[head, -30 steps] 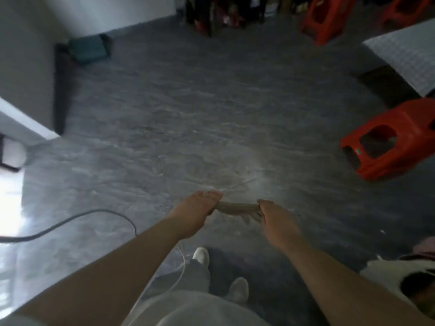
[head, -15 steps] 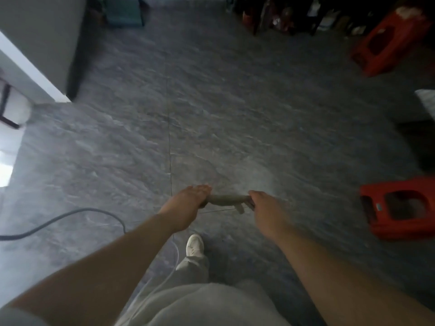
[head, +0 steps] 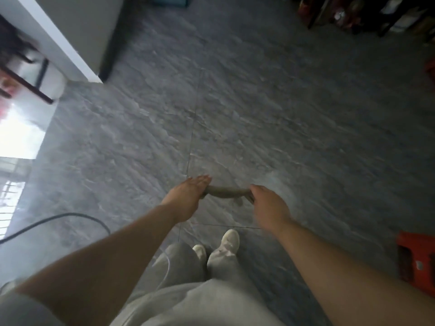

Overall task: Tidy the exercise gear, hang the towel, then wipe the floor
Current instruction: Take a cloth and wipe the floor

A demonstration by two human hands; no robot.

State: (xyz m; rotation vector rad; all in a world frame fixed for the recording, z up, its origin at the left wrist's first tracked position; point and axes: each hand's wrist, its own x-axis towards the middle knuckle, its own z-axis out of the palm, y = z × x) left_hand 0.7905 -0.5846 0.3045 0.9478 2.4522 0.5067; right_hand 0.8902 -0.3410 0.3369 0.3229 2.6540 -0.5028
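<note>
Both arms reach forward and down, bare to above the elbow, the left arm [head: 113,252] angled in from the lower left and the right arm [head: 334,257] from the lower right. The left hand [head: 188,198] holds one end of a twisted cloth [head: 226,192], palm down with its fingers pointing forward. The right hand [head: 268,205], knuckles up, grips the other end, blurred.
</note>
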